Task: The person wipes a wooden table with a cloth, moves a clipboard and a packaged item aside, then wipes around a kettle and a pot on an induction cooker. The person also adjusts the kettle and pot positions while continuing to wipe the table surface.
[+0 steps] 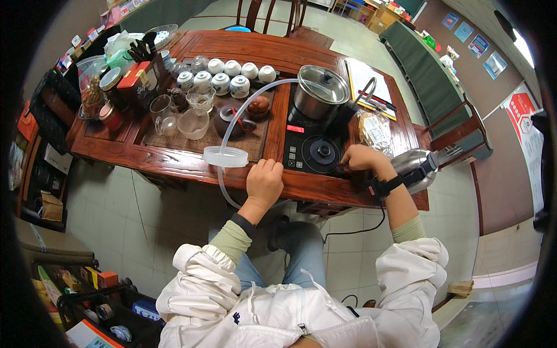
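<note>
My left hand (pixel 264 182), fingers curled, rests at the front edge of the wooden tea table (pixel 191 164); whether it grips anything is hidden. My right hand (pixel 360 157) is at the right edge of the black electric hob (pixel 304 150), beside the round heating base (pixel 322 150); its fingertips meet something dark that I cannot make out. Behind stands a steel pot with a glass lid (pixel 321 89). A clear hose (pixel 237 115) curves from the pot over the front edge, through a translucent plastic lid (pixel 225 156). A steel kettle (pixel 415 167) stands right of my right wrist.
Upturned cups (pixel 221 82), a glass pitcher (pixel 163 114), a glass bowl (pixel 193 123) and a dark clay teapot (pixel 229 122) stand on the tea tray. A curved metal spout (pixel 369 91), clipboard (pixel 370 80) and bagged food (pixel 375 130) lie right. A black cable (pixel 357 232) hangs below.
</note>
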{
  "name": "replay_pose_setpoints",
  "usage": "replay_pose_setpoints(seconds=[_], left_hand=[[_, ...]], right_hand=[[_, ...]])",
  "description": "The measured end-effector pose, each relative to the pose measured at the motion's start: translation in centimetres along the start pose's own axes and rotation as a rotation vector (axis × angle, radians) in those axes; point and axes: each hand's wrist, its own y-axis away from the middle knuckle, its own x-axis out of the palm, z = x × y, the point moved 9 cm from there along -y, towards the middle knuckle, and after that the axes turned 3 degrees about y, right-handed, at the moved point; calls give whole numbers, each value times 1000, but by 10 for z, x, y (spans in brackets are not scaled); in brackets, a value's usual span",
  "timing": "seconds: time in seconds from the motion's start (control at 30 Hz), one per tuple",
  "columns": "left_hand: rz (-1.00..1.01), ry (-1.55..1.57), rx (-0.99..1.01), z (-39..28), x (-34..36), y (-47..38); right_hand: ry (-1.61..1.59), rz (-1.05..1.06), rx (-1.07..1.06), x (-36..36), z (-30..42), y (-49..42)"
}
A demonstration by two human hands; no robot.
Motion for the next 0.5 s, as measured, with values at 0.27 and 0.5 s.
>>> replay_pose_setpoints(seconds=[0.27,0.5], left_hand=[[-15,39,-9,0,-3,-1],[-4,28,-2,-2,-3,-3]], right_hand=[[157,-559,-252,-47,54,-14],[467,-377,-257,-13,82,-48]])
